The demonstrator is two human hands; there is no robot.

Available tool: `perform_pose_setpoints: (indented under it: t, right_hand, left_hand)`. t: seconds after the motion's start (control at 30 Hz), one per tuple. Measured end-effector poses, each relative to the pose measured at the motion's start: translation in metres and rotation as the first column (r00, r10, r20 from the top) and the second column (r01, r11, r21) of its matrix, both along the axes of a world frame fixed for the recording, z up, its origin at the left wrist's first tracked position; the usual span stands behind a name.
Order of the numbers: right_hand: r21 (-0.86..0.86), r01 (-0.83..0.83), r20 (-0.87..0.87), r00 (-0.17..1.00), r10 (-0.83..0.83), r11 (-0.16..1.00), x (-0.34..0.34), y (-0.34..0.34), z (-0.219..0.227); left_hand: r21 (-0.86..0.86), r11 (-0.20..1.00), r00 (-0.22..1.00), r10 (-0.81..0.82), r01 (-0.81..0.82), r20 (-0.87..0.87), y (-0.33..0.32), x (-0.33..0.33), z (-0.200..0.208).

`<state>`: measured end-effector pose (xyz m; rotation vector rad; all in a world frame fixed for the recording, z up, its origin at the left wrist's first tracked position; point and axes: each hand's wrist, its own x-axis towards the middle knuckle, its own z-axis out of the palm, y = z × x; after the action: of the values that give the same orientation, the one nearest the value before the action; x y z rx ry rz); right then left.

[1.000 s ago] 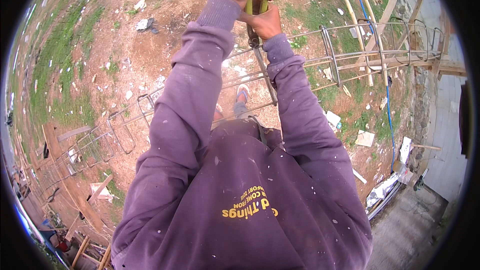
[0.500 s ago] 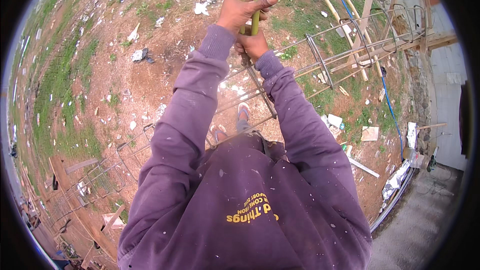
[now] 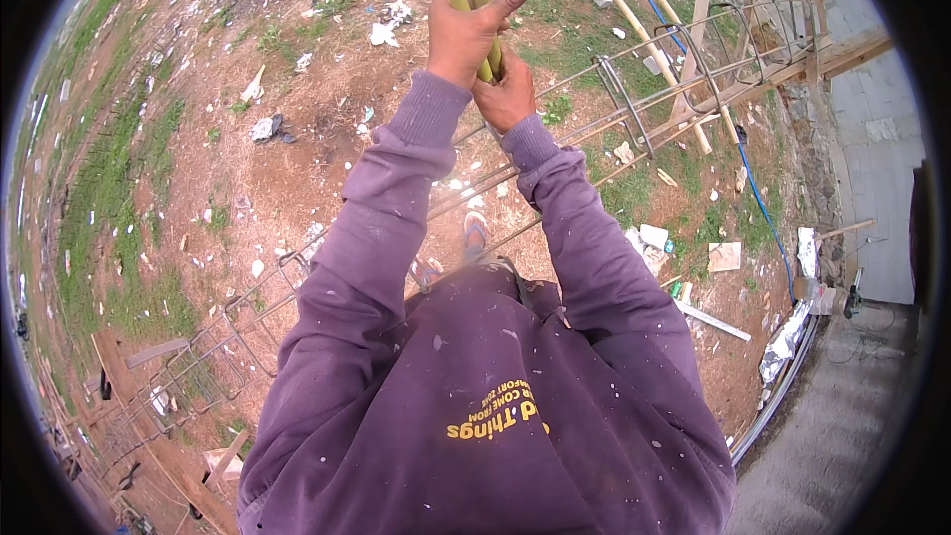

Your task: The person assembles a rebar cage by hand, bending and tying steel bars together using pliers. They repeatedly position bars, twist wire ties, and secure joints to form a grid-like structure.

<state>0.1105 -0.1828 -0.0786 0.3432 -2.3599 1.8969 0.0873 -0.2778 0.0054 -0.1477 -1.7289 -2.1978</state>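
Two yellow-green handles of a pair of pliers (image 3: 485, 67) rise between my hands above the long steel rebar frame (image 3: 594, 170). My left hand (image 3: 461, 40) is closed round the upper part of the handles, its thumb sticking out to the right. Just below it, my right hand (image 3: 508, 96) grips the lower part of the pliers. The jaws are hidden behind my right hand and sleeve. Under my arms the frame's bars and bent stirrups (image 3: 624, 104) run from lower left to upper right.
Wooden poles (image 3: 693, 30) prop the frame at the upper right, beside a blue hose (image 3: 761, 193). A plank (image 3: 168, 456) lies at the lower left. Litter and grass patches cover the soil. A grey wall (image 3: 872, 139) stands at right. My sandalled foot (image 3: 475, 230) is beneath the frame.
The plier handles have swung closer together and lean to the left. My hands have moved slightly left, and my right hand sits a bit closer to the left one.
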Motion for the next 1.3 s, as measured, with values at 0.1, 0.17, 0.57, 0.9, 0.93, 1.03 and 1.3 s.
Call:
perform_pose_setpoints:
  t: [0.1,0.17,0.57,0.9,0.93,1.03,1.3]
  right_hand:
    - [-0.056,-0.257,0.198,0.944,0.263,0.965,0.039,0.023,0.034]
    - [-0.176,-0.394,0.298,0.852,0.430,0.902,0.076,0.048,0.051]
    - [-0.017,-0.083,0.547,0.833,0.079,0.996,0.211,0.166,0.050]
    - [0.331,-0.028,0.484,0.863,-0.144,0.943,0.245,0.258,-0.057]
    - [0.318,-0.050,0.525,0.840,-0.132,0.947,0.254,0.271,-0.067]
    - [0.459,-0.142,0.566,0.808,-0.166,0.877,0.279,0.318,-0.110]
    - [-0.223,0.149,0.704,0.708,0.053,0.963,0.219,0.396,-0.104]
  left_hand:
    - [0.074,0.997,0.992,0.041,-0.032,-0.121,0.004,0.039,-0.010]
    - [0.382,0.919,0.992,-0.120,0.097,0.035,-0.001,0.069,-0.001]
    - [0.401,0.899,0.932,0.019,-0.174,0.362,0.016,0.145,-0.092]
    - [-0.229,0.970,0.970,0.133,-0.084,0.206,0.070,0.158,-0.113]
    - [-0.351,0.930,0.980,0.157,-0.106,0.120,0.089,0.148,-0.107]
    - [-0.597,0.779,0.976,0.217,-0.192,-0.031,0.141,0.089,-0.098]
    - [-0.322,0.946,0.917,0.095,0.038,0.388,0.185,-0.001,-0.137]
